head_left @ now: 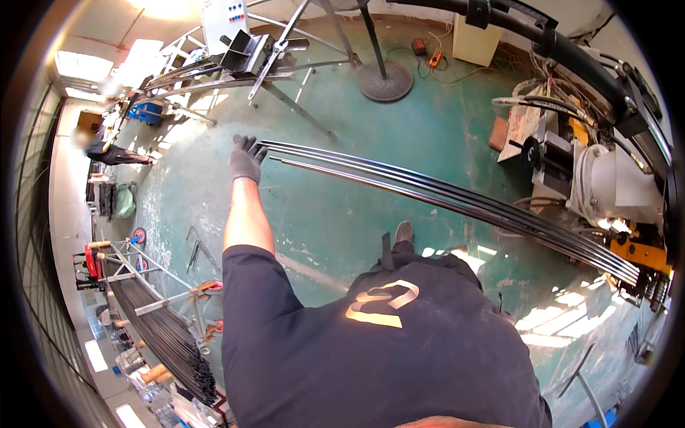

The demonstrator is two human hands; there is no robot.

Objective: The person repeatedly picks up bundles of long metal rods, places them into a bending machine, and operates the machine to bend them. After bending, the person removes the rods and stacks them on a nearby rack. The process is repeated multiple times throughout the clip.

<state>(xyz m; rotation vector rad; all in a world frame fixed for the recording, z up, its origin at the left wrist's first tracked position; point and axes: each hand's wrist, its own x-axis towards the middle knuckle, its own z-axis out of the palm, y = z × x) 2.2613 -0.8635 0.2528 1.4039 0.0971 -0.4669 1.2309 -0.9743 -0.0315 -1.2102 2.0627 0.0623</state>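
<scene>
My left hand (247,160), in a grey knitted glove, reaches forward with its fingers curled at the near-left ends of several long, thin metal tubes (399,172). The upper tubes meet the fingers; one lower tube ends a little short of the hand. Dark and shiny, the tubes run slantwise across to the right, where their other ends reach an orange machine part (640,255). How firmly the fingers wrap the ends is partly hidden. My right hand is out of view.
A metal frame (278,60) and a round stand base (385,80) stand ahead. Hoses and machinery (571,143) crowd the right. At lower left, a rack (168,305) carries a bundle of dark rods (164,335). Another person (114,153) stands far left.
</scene>
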